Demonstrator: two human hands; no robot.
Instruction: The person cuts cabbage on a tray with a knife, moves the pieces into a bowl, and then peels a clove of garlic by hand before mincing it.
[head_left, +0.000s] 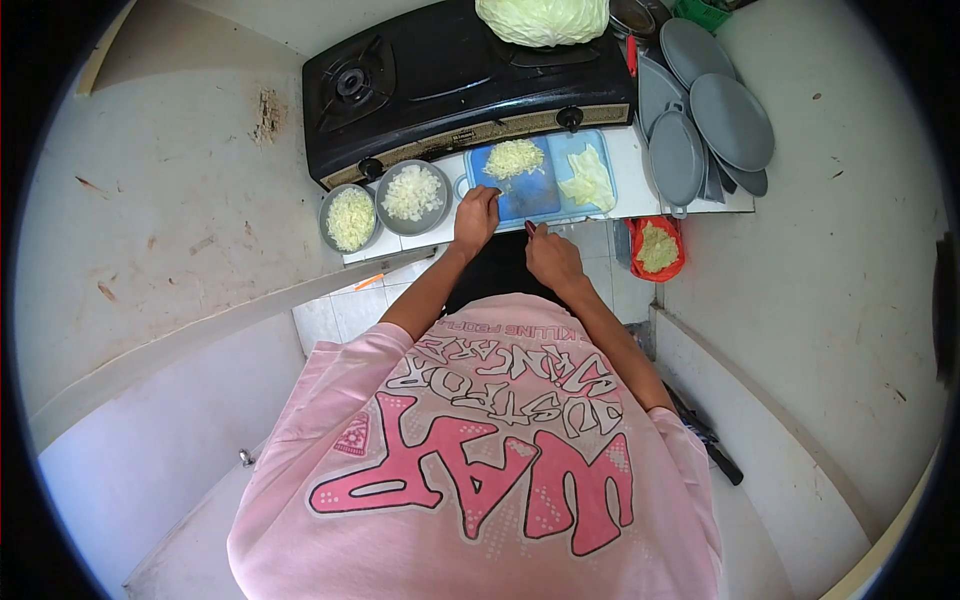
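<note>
My left hand (477, 212) is at the near left part of the blue cutting board (530, 203), fingers pinched together; whatever is between them is too small to make out. Just off the board's front edge, my right hand (553, 258) is closed around the dark red handle of a knife (530, 228), whose blade I cannot clearly see. A heap of shredded cabbage (514, 158) lies on the far part of the board. To its right, pale cabbage leaves (588, 180) rest on a light blue tray (607, 150).
Left of the board stand a grey bowl of chopped white pieces (413, 192) and a bowl of chopped cabbage (351, 219). Behind is a black gas stove (440, 90) bearing a cabbage (545, 18). Grey plates (732, 120) and a red bag of scraps (657, 250) are at right.
</note>
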